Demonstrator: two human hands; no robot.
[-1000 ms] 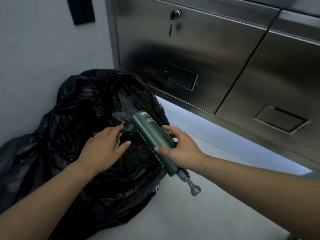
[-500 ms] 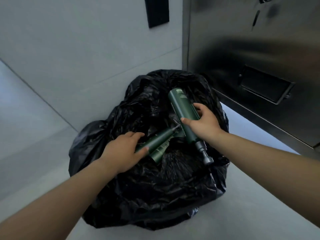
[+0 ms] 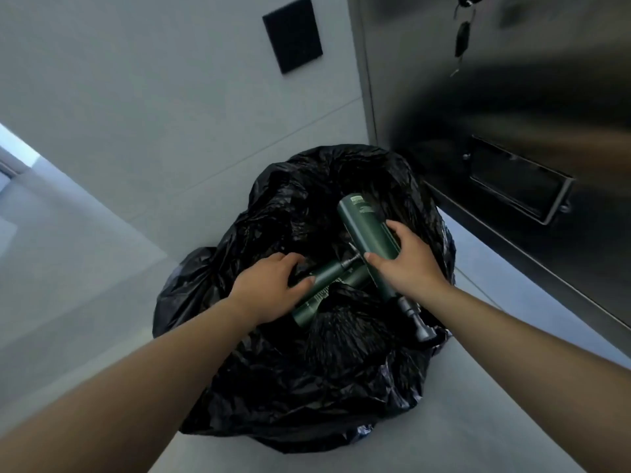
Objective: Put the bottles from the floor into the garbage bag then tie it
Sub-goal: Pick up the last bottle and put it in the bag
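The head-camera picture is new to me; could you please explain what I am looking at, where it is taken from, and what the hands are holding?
There is no machine here: a person wears a wide-angle camera on the head, looking down at their own two bare arms. On the pale grey floor sits an open, crumpled black plastic garbage bag, beside a brushed steel cabinet. The right hand grips a large dark green pump bottle over the bag's mouth, its grey pump pointing towards the person. The left hand is closed on a slimmer dark green pump bottle; a similar green one seems to lie beside it. The bag is not yet tied.
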